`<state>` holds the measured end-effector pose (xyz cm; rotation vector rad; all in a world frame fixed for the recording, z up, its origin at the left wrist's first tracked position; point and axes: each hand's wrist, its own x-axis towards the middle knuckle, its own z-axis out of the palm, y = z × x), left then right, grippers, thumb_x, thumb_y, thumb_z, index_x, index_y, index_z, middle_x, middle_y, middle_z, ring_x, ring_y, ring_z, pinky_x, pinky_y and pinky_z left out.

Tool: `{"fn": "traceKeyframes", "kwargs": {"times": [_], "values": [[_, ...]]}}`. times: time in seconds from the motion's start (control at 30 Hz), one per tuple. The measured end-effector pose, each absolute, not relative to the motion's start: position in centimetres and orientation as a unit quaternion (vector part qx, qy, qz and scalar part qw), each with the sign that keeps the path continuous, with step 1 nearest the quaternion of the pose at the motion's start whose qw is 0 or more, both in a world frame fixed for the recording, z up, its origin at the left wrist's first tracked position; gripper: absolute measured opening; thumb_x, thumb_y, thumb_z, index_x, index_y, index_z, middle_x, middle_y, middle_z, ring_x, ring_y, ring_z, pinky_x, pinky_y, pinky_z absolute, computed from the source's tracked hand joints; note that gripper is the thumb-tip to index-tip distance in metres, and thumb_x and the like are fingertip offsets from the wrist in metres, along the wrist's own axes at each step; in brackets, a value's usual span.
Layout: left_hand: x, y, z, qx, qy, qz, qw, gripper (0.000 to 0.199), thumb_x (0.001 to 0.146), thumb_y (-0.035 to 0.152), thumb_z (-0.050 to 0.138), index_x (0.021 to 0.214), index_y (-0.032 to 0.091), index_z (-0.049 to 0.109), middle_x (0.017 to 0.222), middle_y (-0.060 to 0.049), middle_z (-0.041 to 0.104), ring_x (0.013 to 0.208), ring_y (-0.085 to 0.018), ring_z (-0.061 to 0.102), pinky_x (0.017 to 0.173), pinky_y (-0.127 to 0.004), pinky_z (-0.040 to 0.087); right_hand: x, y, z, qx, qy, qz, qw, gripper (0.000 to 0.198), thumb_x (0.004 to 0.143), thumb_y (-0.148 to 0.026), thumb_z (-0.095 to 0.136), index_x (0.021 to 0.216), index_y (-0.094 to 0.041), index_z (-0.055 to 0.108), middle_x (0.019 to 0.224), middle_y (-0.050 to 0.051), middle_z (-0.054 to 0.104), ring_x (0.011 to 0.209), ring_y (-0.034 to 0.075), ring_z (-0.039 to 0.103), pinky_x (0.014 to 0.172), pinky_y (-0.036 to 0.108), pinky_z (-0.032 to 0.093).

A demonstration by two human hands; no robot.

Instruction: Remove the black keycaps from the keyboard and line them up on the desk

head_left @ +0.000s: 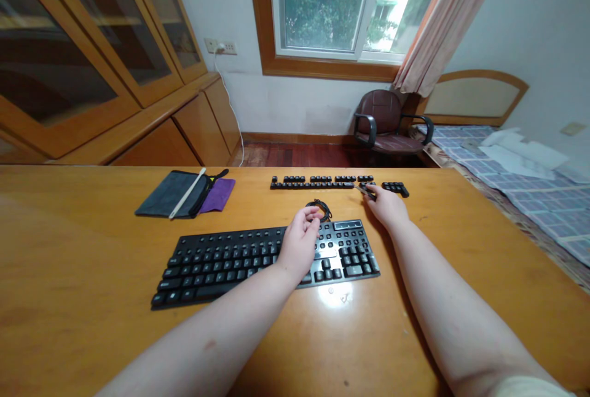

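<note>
A black keyboard (221, 262) lies on the desk in front of me. Its upper rows and a part right of centre have no keycaps, so small switch stems show there. Over that right-of-centre part is my left hand (298, 243), its fingers loosely curled and apart from the thumb, with nothing visible in them. My right hand (389, 208) is closed on a slim dark tool with a metallic tip (366, 192); its exact kind is unclear. The tip points at loose black keycaps (313, 185) lined up in rows. Right of the fingers sit more keycaps (395, 188).
Behind the keyboard lies a coiled black cable (325, 208). At the left are a dark grey pouch (159, 197), a pale brush-like stick (188, 193) and a purple cloth (219, 195). The desk's far edge runs just beyond the keycaps; a chair (385, 117) stands past it.
</note>
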<state>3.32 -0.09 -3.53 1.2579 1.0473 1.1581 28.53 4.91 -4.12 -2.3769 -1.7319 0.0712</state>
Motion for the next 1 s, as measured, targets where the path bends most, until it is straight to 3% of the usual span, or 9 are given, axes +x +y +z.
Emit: {"fn": "traceKeyframes", "kwargs": {"times": [1.0], "values": [[3.4,-0.22,-2.92,0.524,0.451,0.486,0.535,0.022,0.084,0.023,0.05,0.104,0.016,0.056,0.099,-0.007,0.063,0.066,-0.01,0.054,0.066,-0.024,0.045,28.18,4.85,-4.12,-0.799,-0.591,0.042,0.101,0.049,0.082,-0.037,0.05,0.13,-0.028,0.05,0.109,0.008,0.067,0.096,0.026,0.062,0.077,0.033,0.047]]}}
